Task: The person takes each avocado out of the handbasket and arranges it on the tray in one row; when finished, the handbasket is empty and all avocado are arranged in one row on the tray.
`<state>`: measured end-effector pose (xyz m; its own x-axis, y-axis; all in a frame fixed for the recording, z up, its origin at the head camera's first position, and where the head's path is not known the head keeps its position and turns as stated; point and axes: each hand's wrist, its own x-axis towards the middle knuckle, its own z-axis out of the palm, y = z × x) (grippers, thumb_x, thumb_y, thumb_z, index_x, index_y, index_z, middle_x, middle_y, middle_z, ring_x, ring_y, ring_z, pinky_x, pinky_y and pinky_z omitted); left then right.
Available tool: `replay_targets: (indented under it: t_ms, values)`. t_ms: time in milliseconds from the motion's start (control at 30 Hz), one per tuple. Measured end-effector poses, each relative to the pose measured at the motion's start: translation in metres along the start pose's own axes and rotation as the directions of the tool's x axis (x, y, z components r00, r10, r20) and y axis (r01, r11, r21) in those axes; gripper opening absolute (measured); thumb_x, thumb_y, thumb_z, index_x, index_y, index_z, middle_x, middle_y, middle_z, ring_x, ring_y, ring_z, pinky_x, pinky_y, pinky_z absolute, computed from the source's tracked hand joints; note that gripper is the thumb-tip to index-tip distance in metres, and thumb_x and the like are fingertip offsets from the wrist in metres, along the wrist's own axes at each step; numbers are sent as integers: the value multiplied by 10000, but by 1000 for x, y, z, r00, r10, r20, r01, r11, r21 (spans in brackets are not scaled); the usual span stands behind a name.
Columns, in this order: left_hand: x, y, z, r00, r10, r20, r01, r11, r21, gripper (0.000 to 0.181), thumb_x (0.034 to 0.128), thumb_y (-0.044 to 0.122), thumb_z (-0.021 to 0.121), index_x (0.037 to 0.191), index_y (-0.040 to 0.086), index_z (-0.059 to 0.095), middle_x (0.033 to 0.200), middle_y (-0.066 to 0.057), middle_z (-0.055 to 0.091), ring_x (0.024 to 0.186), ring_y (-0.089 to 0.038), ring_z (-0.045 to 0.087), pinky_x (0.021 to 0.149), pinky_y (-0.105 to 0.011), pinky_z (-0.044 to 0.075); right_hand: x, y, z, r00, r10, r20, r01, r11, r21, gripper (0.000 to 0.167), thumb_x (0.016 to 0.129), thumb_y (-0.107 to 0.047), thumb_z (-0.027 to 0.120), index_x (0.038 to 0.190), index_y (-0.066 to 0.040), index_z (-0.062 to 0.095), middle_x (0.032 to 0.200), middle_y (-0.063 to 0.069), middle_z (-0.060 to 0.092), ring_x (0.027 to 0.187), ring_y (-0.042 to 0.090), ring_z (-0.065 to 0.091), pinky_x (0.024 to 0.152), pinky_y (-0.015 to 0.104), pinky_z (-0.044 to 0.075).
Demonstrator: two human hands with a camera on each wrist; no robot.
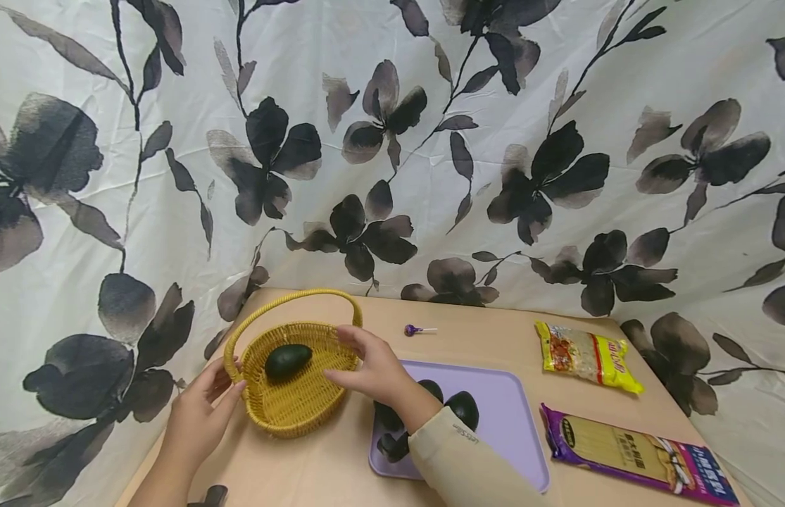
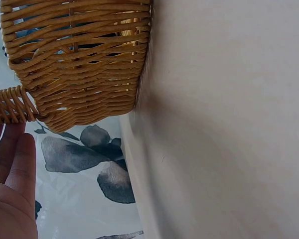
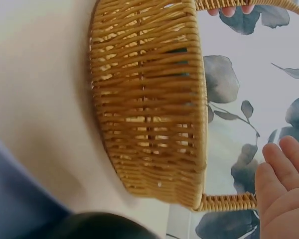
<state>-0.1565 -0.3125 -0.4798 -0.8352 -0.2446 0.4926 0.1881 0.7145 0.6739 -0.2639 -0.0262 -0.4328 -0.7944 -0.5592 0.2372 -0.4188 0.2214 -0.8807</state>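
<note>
A yellow woven basket (image 1: 293, 426) with an arched handle stands at the table's left, a dark green avocado (image 1: 288, 362) lying inside. At the left foot of the handle, my left hand (image 1: 198, 415) pinches it between thumb and fingers; the left wrist view has those fingers (image 2: 22, 164) against the wicker. My right hand (image 1: 373, 370) is by the handle's right foot, fingers extended and holding nothing. Seen from the right wrist, its palm (image 3: 289, 199) lies beside the handle; contact is unclear. Several more avocados (image 1: 463, 410) sit on a lilac tray (image 1: 506, 451), partly hidden by the right forearm.
Behind the tray lies a purple lollipop (image 1: 412, 329). To the right are a yellow food packet (image 1: 588, 355) and a long purple noodle packet (image 1: 633, 454). A floral curtain (image 1: 392, 176) hangs along the table's back edge and sides.
</note>
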Motion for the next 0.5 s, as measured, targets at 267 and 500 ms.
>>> replay_targets:
  t_ms: [267, 500]
  values:
    - [-2, -1, 2, 1000, 6, -15, -6, 1000, 6, 453, 957, 115, 739, 1373, 31, 579, 1245, -151, 711, 1102, 274, 417, 933, 44, 428, 12, -2, 14, 999, 17, 28, -16, 999, -39, 770, 838, -310, 865, 1495, -136, 503, 1482, 0, 582, 1376, 144, 531, 1198, 287, 435]
    - [-2, -3, 4, 1000, 14, -20, -14, 1000, 2, 456, 957, 115, 739, 1373, 21, 576, 1249, -147, 708, 1108, 271, 420, 938, 42, 427, 23, -7, 25, 998, 60, 35, -58, 996, -64, 794, 830, -373, 867, 1501, -157, 501, 1487, -42, 574, 1367, 120, 532, 1200, 320, 442]
